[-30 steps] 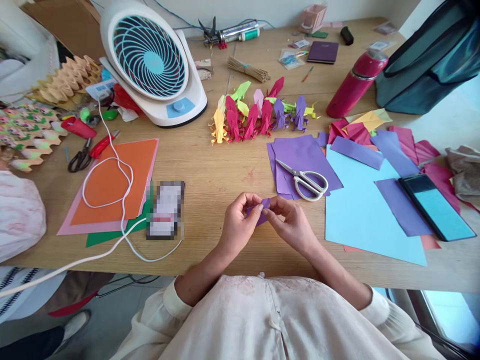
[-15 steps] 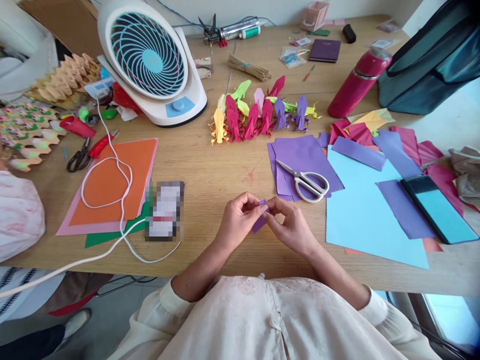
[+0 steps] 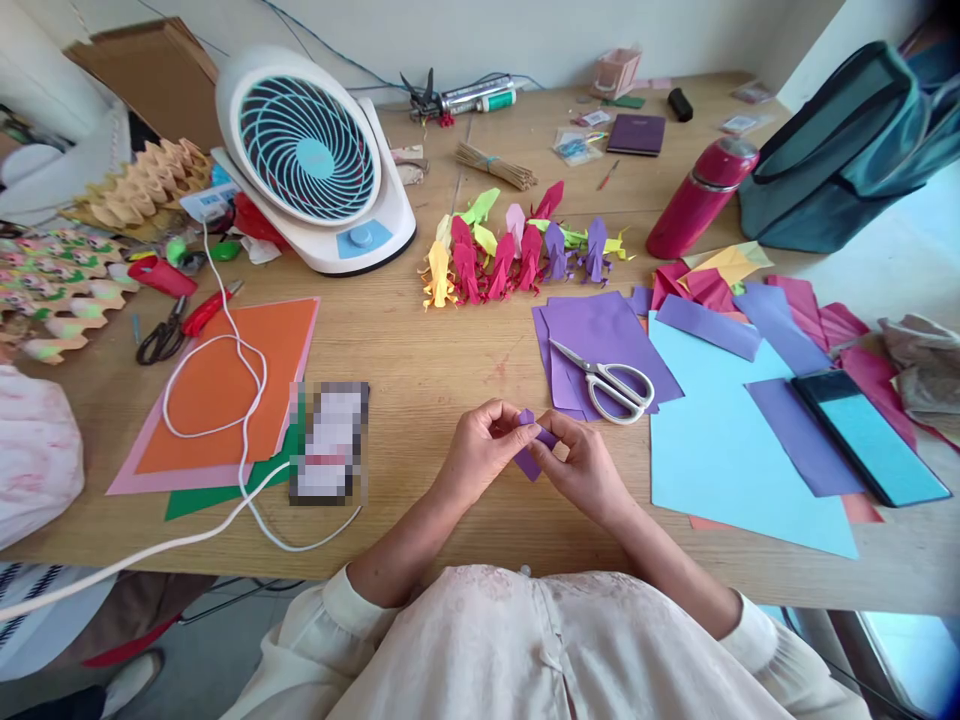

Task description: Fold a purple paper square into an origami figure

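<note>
A small folded piece of purple paper (image 3: 529, 464) is pinched between both hands just above the wooden table, near its front edge. My left hand (image 3: 484, 445) is closed on its left side, thumb on top. My right hand (image 3: 581, 462) grips the right side, thumb and fingers pressed together; part of the paper shows between them. The fingers hide some of its folds. Beyond my right hand, white-handled scissors (image 3: 619, 390) lie slightly parted on a stack of purple sheets (image 3: 600, 322). Several folded paper figures (image 3: 525, 250) in red, purple, yellow and green stand farther back.
Light-blue paper (image 3: 712, 450), purple pieces and a phone (image 3: 870, 435) lie at right. A pink bottle (image 3: 701, 200) stands behind. At left are a fan (image 3: 315, 160), orange paper (image 3: 232, 390), another phone (image 3: 330, 445) and a white cable (image 3: 187, 530). Another person's sleeve (image 3: 37, 455) is at far left.
The view has tilted up a little. My fingers have shifted on the purple paper, and more of it now shows, with a strip by my right fingers.
</note>
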The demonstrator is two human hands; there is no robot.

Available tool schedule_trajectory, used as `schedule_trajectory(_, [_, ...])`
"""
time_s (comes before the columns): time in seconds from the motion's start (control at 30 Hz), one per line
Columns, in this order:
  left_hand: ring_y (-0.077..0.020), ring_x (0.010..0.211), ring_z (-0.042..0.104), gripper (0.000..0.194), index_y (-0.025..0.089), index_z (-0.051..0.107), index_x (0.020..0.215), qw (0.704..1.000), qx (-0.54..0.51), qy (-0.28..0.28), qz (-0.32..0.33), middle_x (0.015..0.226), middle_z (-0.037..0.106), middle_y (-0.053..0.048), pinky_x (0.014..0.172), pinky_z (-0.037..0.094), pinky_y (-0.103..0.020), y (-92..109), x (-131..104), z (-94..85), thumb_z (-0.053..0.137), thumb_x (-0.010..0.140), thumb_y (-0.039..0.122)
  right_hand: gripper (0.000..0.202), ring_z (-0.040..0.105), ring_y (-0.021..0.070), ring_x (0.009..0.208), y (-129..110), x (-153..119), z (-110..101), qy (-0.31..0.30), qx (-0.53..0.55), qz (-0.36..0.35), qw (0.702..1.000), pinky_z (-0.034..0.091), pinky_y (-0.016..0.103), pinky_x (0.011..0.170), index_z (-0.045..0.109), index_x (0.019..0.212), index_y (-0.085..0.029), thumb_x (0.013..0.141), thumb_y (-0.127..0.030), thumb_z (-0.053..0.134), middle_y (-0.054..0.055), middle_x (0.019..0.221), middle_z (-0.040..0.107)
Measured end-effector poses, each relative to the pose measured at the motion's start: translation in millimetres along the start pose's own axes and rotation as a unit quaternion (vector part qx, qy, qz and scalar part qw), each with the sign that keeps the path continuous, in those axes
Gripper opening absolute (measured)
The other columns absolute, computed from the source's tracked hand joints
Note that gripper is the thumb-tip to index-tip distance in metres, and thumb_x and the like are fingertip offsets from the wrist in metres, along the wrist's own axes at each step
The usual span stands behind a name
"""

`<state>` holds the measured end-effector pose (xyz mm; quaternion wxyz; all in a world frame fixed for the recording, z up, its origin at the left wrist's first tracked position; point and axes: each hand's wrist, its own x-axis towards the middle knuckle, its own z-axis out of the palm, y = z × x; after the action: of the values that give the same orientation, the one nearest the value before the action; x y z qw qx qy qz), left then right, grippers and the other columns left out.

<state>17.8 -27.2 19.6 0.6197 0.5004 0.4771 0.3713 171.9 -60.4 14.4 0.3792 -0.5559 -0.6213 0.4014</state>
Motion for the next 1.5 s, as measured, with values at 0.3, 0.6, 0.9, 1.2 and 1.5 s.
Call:
schedule_trajectory(0.3, [-0.0099, 0.064, 0.049, 0.027, 0.016, 0.060, 0.074, 1.000, 0.018, 0.000, 0.012, 0.069, 0.056, 0.003, 0.062, 0.040, -0.023, -2.6, 7.8, 0.1, 0.076, 0.075, 0.037, 0.022, 0.048, 0.0111, 0.058, 10.4, 3.7, 0.3, -0.017, 0.045, 0.047, 0.998, 0.036, 0.024, 0.052, 0.059, 0.078, -0.018, 0.089, -0.037, 0.060, -0.001, 0.068, 0.058])
schedule_trajectory(0.6, [-0.0087, 0.061, 0.045, 0.036, 0.016, 0.055, 0.066, 0.999, -0.026, -0.027, 0.003, 0.064, 0.052, 0.004, 0.061, 0.036, -0.022, -8.9, 19.6, -7.5, 0.076, 0.076, 0.043, 0.028, 0.045, 0.0122, 0.058, 25.1, 6.6, 8.4, -0.033, 0.124, 0.083, 0.988, 0.037, 0.024, 0.050, 0.059, 0.082, -0.018, 0.087, -0.045, 0.063, -0.002, 0.067, 0.053])
schedule_trajectory(0.9, [-0.0081, 0.059, 0.041, 0.037, 0.016, 0.053, 0.065, 0.999, -0.008, -0.020, 0.041, 0.061, 0.047, 0.005, 0.059, 0.034, -0.022, -11.8, 21.6, -12.0, 0.074, 0.079, 0.044, 0.022, 0.045, 0.0117, 0.062, 22.7, 6.0, 9.5, -0.052, 0.091, 0.078, 0.991, 0.035, 0.024, 0.055, 0.058, 0.082, -0.016, 0.087, -0.038, 0.060, -0.001, 0.070, 0.053])
schedule_trajectory(1.2, [-0.0112, 0.062, 0.047, 0.049, 0.016, 0.058, 0.072, 0.997, 0.022, -0.068, 0.023, 0.065, 0.052, 0.002, 0.061, 0.037, -0.024, -11.8, 22.9, -18.2, 0.054, 0.090, 0.062, 0.035, 0.042, 0.0110, 0.057, 27.6, 10.3, 10.6, -0.039, 0.158, 0.118, 0.980, 0.032, 0.025, 0.051, 0.053, 0.078, -0.018, 0.083, -0.051, 0.065, -0.002, 0.066, 0.049])
schedule_trajectory(1.5, [-0.0097, 0.061, 0.041, 0.036, 0.017, 0.051, 0.067, 0.994, 0.059, -0.043, 0.086, 0.063, 0.046, 0.004, 0.060, 0.034, -0.023, -24.3, 27.6, -18.1, 0.069, 0.082, 0.044, 0.046, 0.039, 0.0098, 0.056, 23.7, 13.6, 8.4, -0.048, 0.180, 0.117, 0.976, 0.030, 0.024, 0.050, 0.049, 0.076, -0.020, 0.077, -0.061, 0.069, -0.005, 0.064, 0.046])
